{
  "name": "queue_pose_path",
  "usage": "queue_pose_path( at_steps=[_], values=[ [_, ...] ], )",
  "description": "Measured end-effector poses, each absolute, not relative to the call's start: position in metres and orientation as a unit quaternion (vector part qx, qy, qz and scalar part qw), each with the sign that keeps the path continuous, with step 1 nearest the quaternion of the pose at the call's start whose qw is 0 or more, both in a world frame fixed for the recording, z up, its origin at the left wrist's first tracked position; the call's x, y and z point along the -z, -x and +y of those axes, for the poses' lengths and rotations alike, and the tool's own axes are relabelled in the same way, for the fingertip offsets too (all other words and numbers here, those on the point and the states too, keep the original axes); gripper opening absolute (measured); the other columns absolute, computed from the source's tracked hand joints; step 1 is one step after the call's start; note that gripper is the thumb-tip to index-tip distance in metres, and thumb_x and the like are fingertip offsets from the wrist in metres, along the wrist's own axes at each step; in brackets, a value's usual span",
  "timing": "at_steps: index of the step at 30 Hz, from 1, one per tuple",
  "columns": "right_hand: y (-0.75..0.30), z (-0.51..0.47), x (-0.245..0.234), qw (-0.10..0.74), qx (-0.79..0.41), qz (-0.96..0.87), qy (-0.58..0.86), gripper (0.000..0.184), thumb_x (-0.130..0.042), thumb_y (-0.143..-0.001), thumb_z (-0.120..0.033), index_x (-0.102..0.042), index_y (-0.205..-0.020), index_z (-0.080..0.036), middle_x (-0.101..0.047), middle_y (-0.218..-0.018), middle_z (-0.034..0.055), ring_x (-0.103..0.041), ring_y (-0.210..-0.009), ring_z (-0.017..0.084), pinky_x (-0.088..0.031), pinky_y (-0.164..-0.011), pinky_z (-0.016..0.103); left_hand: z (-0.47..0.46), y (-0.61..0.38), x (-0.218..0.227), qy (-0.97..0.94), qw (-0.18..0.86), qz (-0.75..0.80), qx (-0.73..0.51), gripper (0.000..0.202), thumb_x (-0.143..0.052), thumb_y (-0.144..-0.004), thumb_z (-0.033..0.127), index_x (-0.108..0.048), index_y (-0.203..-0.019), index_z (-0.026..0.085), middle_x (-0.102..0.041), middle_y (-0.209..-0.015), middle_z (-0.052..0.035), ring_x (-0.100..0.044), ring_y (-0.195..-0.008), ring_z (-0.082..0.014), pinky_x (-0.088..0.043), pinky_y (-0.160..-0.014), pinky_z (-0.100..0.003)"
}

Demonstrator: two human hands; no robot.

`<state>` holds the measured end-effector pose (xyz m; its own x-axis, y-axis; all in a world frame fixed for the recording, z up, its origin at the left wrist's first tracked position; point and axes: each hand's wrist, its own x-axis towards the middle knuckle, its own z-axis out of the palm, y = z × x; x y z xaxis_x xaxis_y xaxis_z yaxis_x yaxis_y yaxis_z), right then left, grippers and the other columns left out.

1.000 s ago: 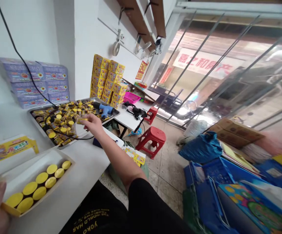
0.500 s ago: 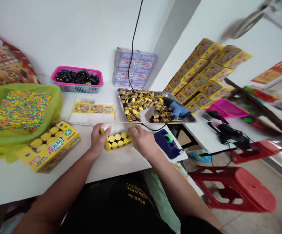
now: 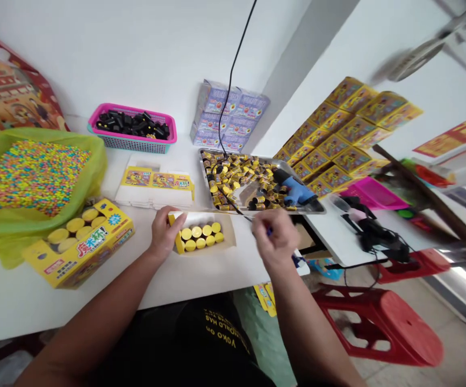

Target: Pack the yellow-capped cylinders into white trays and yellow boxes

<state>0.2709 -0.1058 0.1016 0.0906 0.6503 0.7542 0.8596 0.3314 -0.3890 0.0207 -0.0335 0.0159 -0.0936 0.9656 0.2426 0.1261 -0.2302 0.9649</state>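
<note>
A small open box (image 3: 227,241) on the white table holds several yellow-capped tubs (image 3: 201,237). My left hand (image 3: 164,232) grips the box's left end, fingers curled over its edge. My right hand (image 3: 273,239) hovers to the right of the box, in front of a steel tray (image 3: 207,180) heaped with yellow-and-black tubs. Its fingers are curled, and what they hold, if anything, is hidden. A blue tape dispenser is mostly covered by that hand.
A blue glue gun (image 3: 296,190) lies in the tray, its black cord running up the wall. A filled yellow box (image 3: 80,248), flat cartons (image 3: 157,180), a green bin of coloured beads (image 3: 29,176) and a pink basket (image 3: 131,125) stand left. Red stools (image 3: 381,325) stand at the right.
The view swung left from the shop front to the table. My right hand came from the tray to the box and then lifted off to its right. My left hand stayed on the box.
</note>
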Motion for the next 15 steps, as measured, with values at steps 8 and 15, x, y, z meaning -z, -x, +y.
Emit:
queue_pose_path(
  at_steps=[8,15],
  values=[
    [-0.344,0.038,-0.081,0.168,-0.023,-0.572,0.802,0.030,-0.066,-0.082,-0.023,-0.071,-0.111,-0.018,-0.071,-0.104,0.0088,-0.068,-0.093,0.023,-0.053,-0.085,0.033,-0.035,-0.022,-0.015,-0.563,0.478,0.409,-0.536,0.035,-0.069,-0.079,0.054,-0.066,-0.084,0.019,-0.066,-0.086,-0.0040,-0.059,-0.080,-0.0199,-0.046,-0.074,-0.031],
    [-0.349,0.099,-0.066,0.021,-0.048,-0.655,0.754,0.063,-0.081,-0.071,-0.020,-0.068,-0.132,-0.027,-0.062,-0.135,0.0095,-0.061,-0.117,0.024,-0.049,-0.096,0.029,-0.035,-0.026,-0.012,-0.498,0.565,0.423,-0.503,0.046,-0.073,-0.076,0.061,-0.069,-0.081,0.015,-0.069,-0.076,-0.0041,-0.062,-0.074,-0.0217,-0.048,-0.068,-0.031]
  ],
)
